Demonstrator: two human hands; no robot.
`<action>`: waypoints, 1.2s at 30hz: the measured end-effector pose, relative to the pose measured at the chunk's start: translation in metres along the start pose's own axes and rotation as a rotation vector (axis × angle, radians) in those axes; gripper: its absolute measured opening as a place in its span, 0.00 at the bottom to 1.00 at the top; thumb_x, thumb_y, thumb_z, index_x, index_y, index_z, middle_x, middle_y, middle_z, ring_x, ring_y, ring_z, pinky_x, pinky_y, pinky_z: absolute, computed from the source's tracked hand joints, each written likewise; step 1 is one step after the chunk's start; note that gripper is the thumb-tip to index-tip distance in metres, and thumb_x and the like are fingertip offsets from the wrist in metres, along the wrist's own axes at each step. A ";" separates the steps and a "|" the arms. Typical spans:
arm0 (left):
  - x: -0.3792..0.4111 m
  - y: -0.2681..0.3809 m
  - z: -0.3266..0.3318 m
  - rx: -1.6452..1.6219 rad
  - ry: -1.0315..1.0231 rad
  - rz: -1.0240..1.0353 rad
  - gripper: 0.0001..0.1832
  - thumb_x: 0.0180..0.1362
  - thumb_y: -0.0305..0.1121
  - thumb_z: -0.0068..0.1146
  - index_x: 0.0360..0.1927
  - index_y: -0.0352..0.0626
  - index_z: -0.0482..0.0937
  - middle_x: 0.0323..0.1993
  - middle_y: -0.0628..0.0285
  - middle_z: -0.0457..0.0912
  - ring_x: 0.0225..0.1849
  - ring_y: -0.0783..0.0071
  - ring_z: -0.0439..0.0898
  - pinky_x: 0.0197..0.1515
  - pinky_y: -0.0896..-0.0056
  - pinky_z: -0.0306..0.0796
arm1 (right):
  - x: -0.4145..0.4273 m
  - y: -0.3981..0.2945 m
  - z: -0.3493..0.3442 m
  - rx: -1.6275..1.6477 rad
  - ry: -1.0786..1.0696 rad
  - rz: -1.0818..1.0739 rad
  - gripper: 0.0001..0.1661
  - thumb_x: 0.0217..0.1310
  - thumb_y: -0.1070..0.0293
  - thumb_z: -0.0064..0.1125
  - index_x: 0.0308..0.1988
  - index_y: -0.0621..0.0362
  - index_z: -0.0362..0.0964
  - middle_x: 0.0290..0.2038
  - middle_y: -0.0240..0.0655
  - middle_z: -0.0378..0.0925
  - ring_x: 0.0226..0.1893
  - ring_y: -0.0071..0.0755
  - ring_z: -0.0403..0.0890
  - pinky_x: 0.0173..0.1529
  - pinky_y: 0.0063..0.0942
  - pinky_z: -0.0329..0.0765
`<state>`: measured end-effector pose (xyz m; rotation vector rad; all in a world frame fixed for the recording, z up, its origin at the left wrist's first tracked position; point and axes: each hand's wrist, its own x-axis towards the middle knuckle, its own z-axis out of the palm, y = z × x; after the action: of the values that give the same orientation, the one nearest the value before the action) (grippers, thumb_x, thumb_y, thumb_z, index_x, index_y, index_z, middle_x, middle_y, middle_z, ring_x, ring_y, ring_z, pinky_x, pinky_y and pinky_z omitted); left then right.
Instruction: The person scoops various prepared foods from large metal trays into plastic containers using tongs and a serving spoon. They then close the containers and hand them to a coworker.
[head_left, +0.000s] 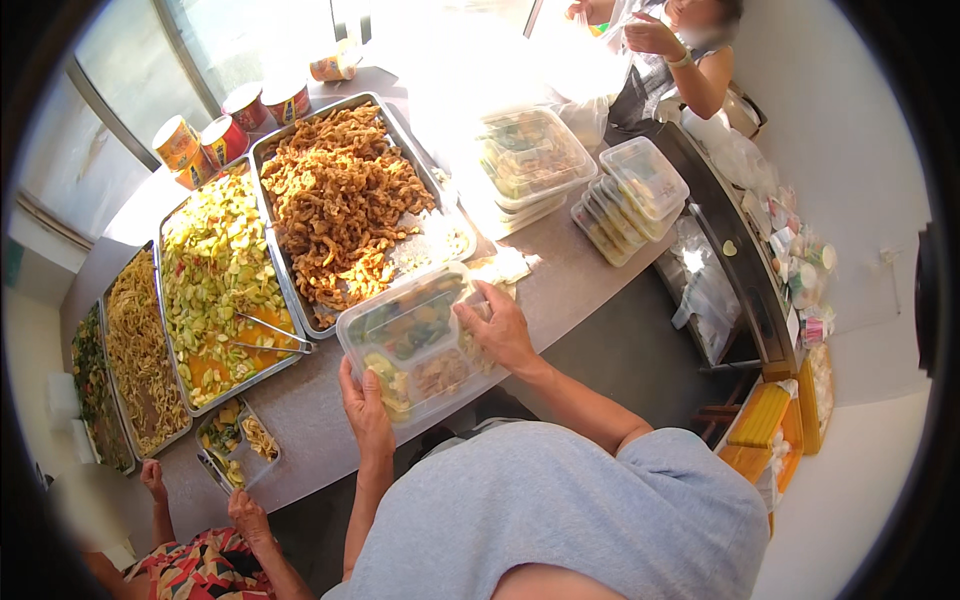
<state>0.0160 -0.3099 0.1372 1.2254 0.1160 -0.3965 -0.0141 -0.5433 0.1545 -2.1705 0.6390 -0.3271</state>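
Note:
A lidded clear plastic meal box (409, 345) with divided compartments is held level between my two hands, over the table's front edge. Through its lid I see green vegetables, sliced squash and brown meat pieces. My left hand (367, 409) grips its near left corner, thumb on top. On the right side, my right hand (495, 326) clasps the rim, thumb over the lid. Just beyond the box lies a metal tray of fried meat strips (337, 202). Left of that, a tray of sliced squash (225, 292) has metal tongs (274, 345) resting in it.
Stacked filled meal boxes (532, 157) and smaller boxes (630, 199) stand at the right. Trays of noodle-like shreds (142, 352) and greens (101, 397) lie far left. A co-worker's hand (251, 517) is at an open box (259, 457). Instant-noodle tubs (225, 140) line the window. Another person (675, 60) stands top right.

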 end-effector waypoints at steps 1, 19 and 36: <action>0.016 0.017 0.028 0.081 -0.059 0.094 0.28 0.74 0.40 0.43 0.72 0.39 0.56 0.61 0.55 0.72 0.60 0.69 0.72 0.61 0.67 0.68 | 0.024 0.001 -0.026 0.032 0.037 -0.034 0.40 0.60 0.48 0.65 0.61 0.67 0.67 0.50 0.52 0.79 0.50 0.49 0.79 0.55 0.39 0.74; 0.173 0.012 0.243 0.545 0.077 0.551 0.44 0.70 0.59 0.40 0.73 0.30 0.49 0.70 0.38 0.53 0.74 0.45 0.51 0.73 0.48 0.43 | 0.340 0.085 -0.206 -0.455 0.068 -0.076 0.36 0.66 0.46 0.57 0.61 0.64 0.70 0.48 0.49 0.81 0.48 0.45 0.81 0.56 0.33 0.72; -0.032 -0.055 -0.358 -0.041 1.065 -0.265 0.19 0.66 0.40 0.53 0.41 0.29 0.69 0.34 0.51 0.78 0.26 0.61 0.84 0.26 0.69 0.81 | 0.157 -0.048 -0.060 -0.986 0.113 -0.744 0.40 0.60 0.45 0.63 0.66 0.49 0.64 0.69 0.43 0.60 0.71 0.44 0.58 0.72 0.58 0.50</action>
<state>0.0113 0.0155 -0.0248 1.2720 1.1979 0.0724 0.1069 -0.6428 0.2315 -3.3275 -0.0407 -0.6085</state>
